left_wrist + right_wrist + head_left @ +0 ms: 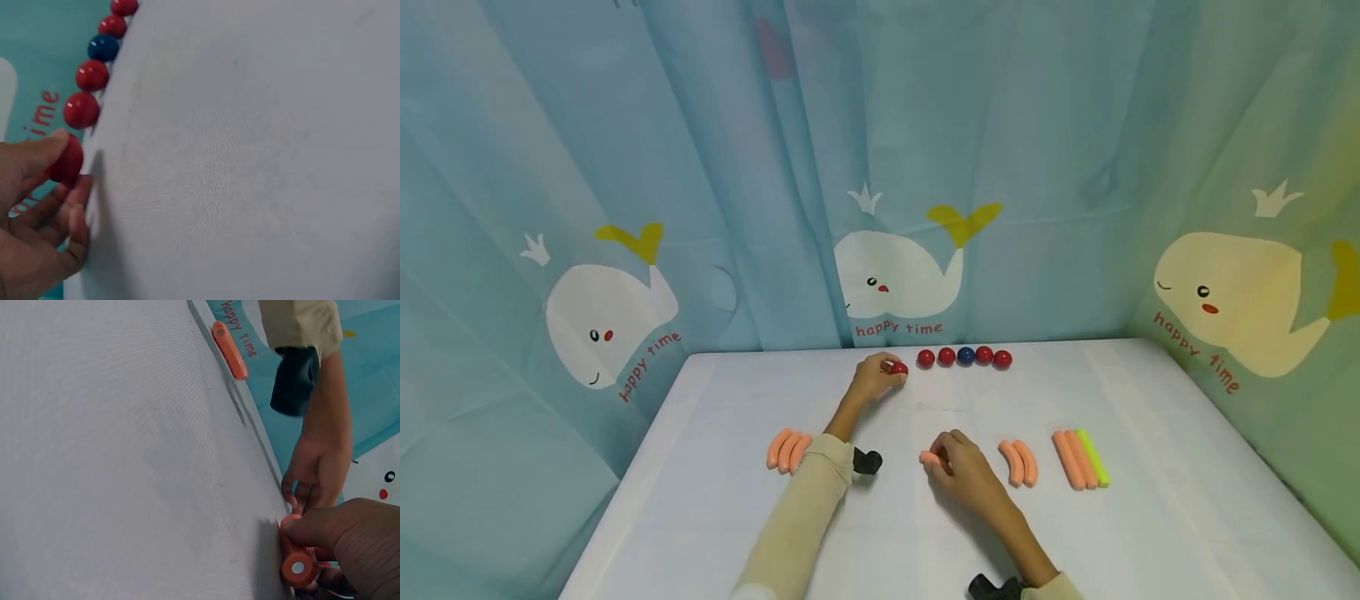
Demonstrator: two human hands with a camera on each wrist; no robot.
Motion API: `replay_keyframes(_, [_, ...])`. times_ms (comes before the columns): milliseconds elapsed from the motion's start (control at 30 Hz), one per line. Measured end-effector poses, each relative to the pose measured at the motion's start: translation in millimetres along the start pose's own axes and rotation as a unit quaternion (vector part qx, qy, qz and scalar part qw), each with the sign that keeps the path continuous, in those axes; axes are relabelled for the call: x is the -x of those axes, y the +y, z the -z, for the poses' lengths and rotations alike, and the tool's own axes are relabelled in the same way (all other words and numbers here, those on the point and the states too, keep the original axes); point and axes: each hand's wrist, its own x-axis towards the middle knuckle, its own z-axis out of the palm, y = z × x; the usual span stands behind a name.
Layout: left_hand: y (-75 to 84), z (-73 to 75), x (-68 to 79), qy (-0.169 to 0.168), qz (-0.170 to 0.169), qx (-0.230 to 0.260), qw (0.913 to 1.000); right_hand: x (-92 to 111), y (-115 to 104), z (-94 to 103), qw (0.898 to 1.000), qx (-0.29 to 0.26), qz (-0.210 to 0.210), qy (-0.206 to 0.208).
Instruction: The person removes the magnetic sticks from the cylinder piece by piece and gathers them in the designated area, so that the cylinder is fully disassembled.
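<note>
My left hand (872, 379) reaches to the far side of the table and pinches a red ball (72, 159) between thumb and fingers. Just right of it, several glossy red balls (926, 358) and one dark blue ball (966, 356) stand in a row. Nearer the middle, my right hand (966, 471) grips an orange stick (292, 550) low over the table. A pale round disc shows on the stick's end in the right wrist view, while the fingers cover much of its length. Whether the held ball touches the table, I cannot tell.
Three curved orange sticks (786, 450) lie beside my left forearm, which partly overlaps them. Right of my right hand are two curved orange sticks (1019, 463), then two straight orange sticks (1072, 460) beside a yellow-green stick (1092, 457). A whale-print curtain (1037, 125) hangs behind the table.
</note>
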Motion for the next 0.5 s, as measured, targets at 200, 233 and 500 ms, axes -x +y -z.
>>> replay_keyframes(200, [-0.6,-14.7,-12.9,0.049,-0.004,0.006,0.9988,1.5,0.9,1.3,1.0,-0.008,-0.012,-0.008])
replay_keyframes(233, [0.0,-16.6,-14.4,0.054,-0.007,0.005,0.9985,1.5,0.9,1.3,1.0,-0.007,-0.014,-0.01])
replay_keyframes(500, [3.2,-27.7,-23.4,0.07,-0.008,-0.044,0.9965,0.2,0.2,1.7,0.999,0.007,-0.022,-0.023])
